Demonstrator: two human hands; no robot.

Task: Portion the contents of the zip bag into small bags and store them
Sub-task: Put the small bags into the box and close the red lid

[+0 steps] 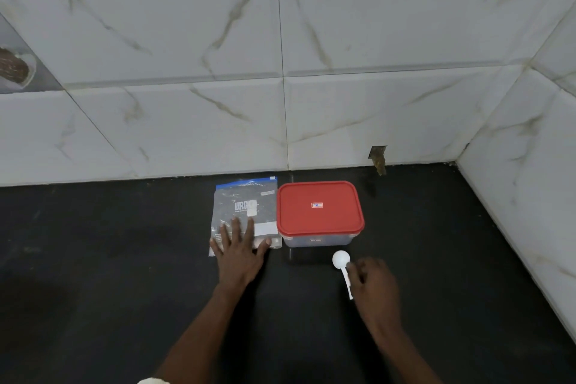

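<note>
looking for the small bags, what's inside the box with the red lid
The red lid sits closed on the container, hiding the inside. Only a strip of translucent front wall shows below it, and nothing can be made out through it.

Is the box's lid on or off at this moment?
On. The red lid lies flat over the box and covers its whole rim. Whether it is snapped tight cannot be told.

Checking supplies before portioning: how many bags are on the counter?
1: the zip bag lies left of the red-lidded box, under the left hand. More may be hidden inside the box.
</note>
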